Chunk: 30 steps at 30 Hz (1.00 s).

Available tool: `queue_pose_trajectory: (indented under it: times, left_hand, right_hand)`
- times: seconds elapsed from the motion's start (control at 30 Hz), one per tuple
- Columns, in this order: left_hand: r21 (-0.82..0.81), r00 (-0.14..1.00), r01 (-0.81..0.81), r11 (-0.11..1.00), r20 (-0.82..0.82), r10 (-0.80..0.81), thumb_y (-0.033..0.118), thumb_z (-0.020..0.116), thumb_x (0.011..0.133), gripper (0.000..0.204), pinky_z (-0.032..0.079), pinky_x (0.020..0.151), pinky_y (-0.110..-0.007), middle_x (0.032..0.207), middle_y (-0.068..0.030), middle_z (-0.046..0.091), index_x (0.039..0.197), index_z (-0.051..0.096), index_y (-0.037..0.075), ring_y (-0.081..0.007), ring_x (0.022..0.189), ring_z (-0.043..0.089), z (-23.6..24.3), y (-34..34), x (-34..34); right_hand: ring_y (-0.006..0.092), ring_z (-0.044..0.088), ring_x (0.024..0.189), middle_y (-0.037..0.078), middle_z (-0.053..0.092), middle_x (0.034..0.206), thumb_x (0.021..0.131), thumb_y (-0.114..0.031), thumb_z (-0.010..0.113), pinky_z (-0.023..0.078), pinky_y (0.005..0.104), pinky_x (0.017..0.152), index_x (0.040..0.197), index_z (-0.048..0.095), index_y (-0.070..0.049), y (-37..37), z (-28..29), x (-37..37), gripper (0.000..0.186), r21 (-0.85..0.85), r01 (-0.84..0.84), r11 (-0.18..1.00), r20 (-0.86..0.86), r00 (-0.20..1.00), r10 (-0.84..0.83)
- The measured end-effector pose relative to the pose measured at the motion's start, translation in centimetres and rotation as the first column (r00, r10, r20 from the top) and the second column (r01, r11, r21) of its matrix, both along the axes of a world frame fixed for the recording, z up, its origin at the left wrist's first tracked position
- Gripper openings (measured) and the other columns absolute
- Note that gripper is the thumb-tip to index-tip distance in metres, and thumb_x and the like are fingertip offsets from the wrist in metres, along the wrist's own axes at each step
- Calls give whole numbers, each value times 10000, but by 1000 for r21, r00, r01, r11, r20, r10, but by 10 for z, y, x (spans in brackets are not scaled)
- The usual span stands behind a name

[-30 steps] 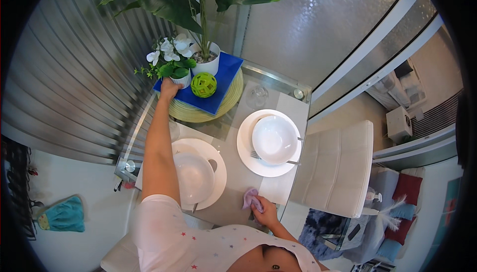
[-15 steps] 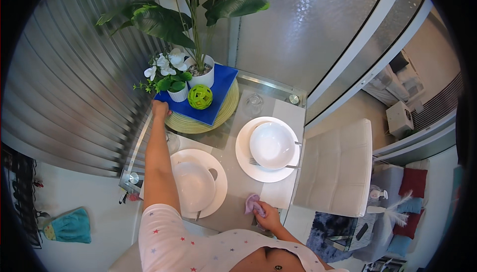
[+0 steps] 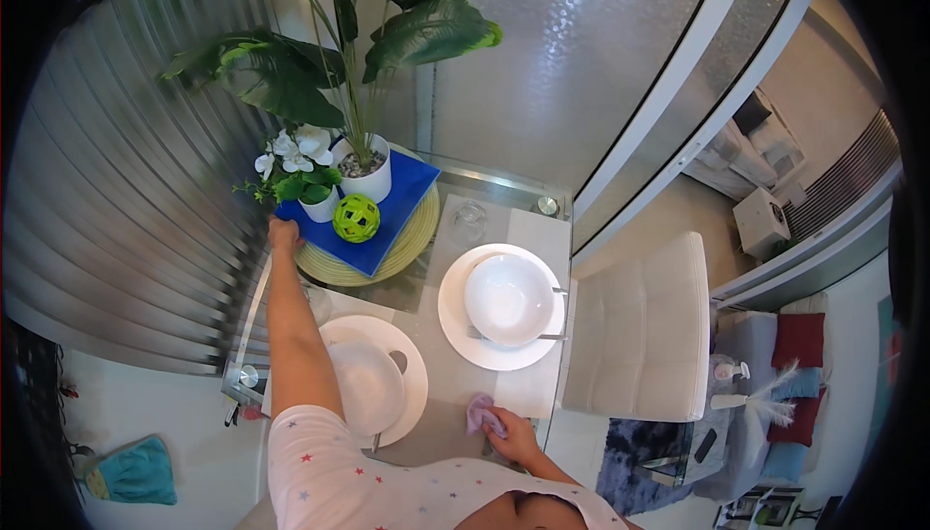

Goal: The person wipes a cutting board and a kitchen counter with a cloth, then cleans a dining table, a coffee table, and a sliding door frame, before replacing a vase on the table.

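I see the left hand (image 3: 284, 232) at the left corner of the blue tray (image 3: 403, 204), which lies on a round mat (image 3: 329, 265); its fingers' grip I can't tell. The right hand (image 3: 513, 436) pinches a purple cloth (image 3: 480, 414) near the worktop's (image 3: 397, 293) edge.

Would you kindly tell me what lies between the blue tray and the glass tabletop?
In the head view, a round woven mat lies between the blue tray and the glass tabletop.

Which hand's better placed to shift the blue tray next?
Probably the left hand: it's at the left corner of the blue tray, while the right hand, farther off, holds the purple cloth.
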<state>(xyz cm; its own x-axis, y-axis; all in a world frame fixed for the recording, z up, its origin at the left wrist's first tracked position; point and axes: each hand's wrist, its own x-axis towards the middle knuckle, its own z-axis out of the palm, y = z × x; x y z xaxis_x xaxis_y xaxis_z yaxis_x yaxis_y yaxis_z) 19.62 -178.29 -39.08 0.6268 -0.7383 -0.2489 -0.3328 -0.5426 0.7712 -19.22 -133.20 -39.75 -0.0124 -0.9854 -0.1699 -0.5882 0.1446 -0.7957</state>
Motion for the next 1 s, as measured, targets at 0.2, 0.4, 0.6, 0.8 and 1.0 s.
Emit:
queue_pose_trajectory:
  times: [0.2, 0.4, 0.6, 0.8, 1.0]
  left_hand:
    - [25, 988, -132, 991, 87, 129, 83, 534, 779, 506, 566, 629, -385, 1099, -238, 570, 1254, 363, 46, -342, 941, 617, -16, -11, 10]
    - [29, 973, -139, 990, 192, 131, 145, 577, 749, 502, 490, 867, -402, 1118, -245, 571, 1194, 387, 11, -361, 995, 598, -28, -17, 5]
    - [1, 994, -110, 994, 16, 110, 184, 576, 748, 517, 486, 851, -421, 1118, -257, 568, 1195, 398, -4, -366, 990, 599, -8, -6, 10]
    - [214, 743, 246, 945, 585, -325, 317, 536, 818, 518, 459, 870, -440, 1121, -270, 562, 1198, 418, -16, -391, 997, 580, 32, 37, 8]
    - [62, 545, 814, 578, 260, -797, 287, 551, 883, 537, 445, 860, -376, 1149, -222, 572, 1323, 408, 13, -304, 973, 590, 126, 168, -86]
  right_hand:
    - [322, 643, 815, 154, 650, 946, 793, -251, 645, 517, 360, 722, 1106, 590, -77, -3, -1, -1, 362, -13, 0, 1000, 20, 1000, 0]
    - [319, 643, 797, 157, 648, 928, 782, -238, 657, 517, 362, 709, 1102, 589, -72, -1, -5, -4, 367, -44, 1, 999, 17, 1000, -1]
    - [327, 637, 784, 156, 646, 913, 770, -233, 664, 513, 365, 698, 1097, 589, -76, -3, 0, -3, 371, -77, 2, 997, 52, 999, 2]
    - [335, 629, 788, 162, 641, 910, 766, -233, 660, 507, 369, 697, 1091, 588, -72, -5, -4, 0, 370, -95, -32, 995, 64, 997, 38]
    - [356, 603, 845, 169, 626, 959, 774, -236, 641, 491, 389, 739, 1098, 581, -78, 0, -1, -8, 365, -49, 0, 999, 60, 998, 3]
